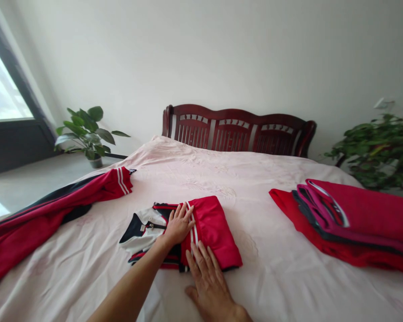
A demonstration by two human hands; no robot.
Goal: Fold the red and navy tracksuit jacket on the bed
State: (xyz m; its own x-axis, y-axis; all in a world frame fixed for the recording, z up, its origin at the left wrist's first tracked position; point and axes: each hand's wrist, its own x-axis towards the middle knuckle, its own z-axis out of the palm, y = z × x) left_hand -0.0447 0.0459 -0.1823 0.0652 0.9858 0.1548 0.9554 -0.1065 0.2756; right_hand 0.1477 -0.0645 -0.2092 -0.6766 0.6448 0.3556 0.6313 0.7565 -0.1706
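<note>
garment: red track jacket with white stripes, folded into a small rectangle (184,232), lay mid-bed at 6 o'clock on pale pink bedsheet (201,179)
left hand (179,223): flat on jacket, fingers spread
right hand (208,279): fingers together, pressing near edge
step: likely smoothing final fold
next: needs firm two-hand lift
3 o'clock: stack of folded red and magenta clothes (349,223)
9 o'clock: unfolded red garment (50,210)

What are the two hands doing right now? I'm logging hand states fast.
Left hand: open, flat on the folded red jacket.
Right hand: open, palm down, fingers on the jacket's near edge.
</note>
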